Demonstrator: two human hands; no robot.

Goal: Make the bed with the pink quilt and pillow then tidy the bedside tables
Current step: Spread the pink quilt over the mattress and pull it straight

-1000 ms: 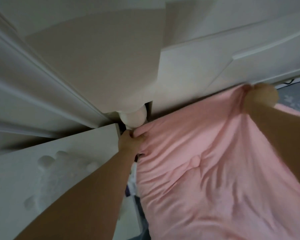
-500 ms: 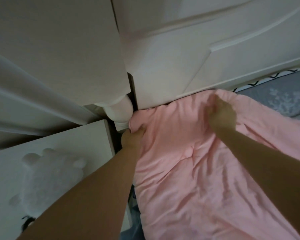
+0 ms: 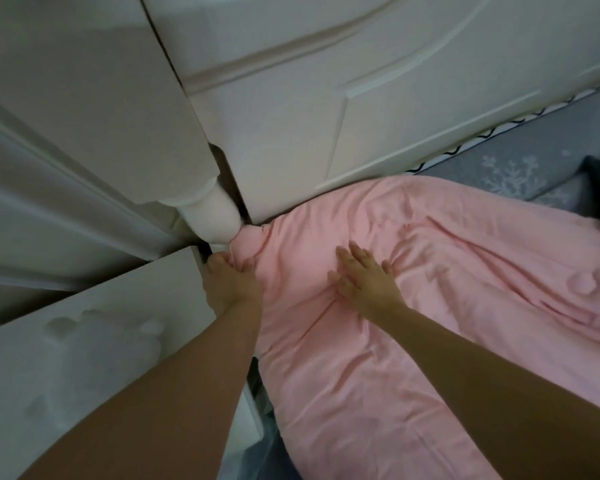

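Observation:
The pink quilt [image 3: 430,306] lies wrinkled across the bed, its corner bunched against the white headboard [image 3: 326,116] and the bed post [image 3: 212,216]. My left hand [image 3: 229,282] grips that bunched corner beside the post. My right hand [image 3: 364,278] rests flat on the quilt, fingers spread, a little to the right of the corner. The white bedside table [image 3: 84,358] sits left of the bed, under my left forearm. No pillow is in view.
A white fluffy plush toy [image 3: 94,344] lies on the bedside table. A grey sheet with a snowflake print [image 3: 520,164] shows beyond the quilt at the right. White panelled furniture [image 3: 66,150] fills the left. A narrow gap separates table and bed.
My right hand let go of the far quilt edge, came back toward the corner, and now lies flat and open on the quilt. My left hand keeps hold of the corner.

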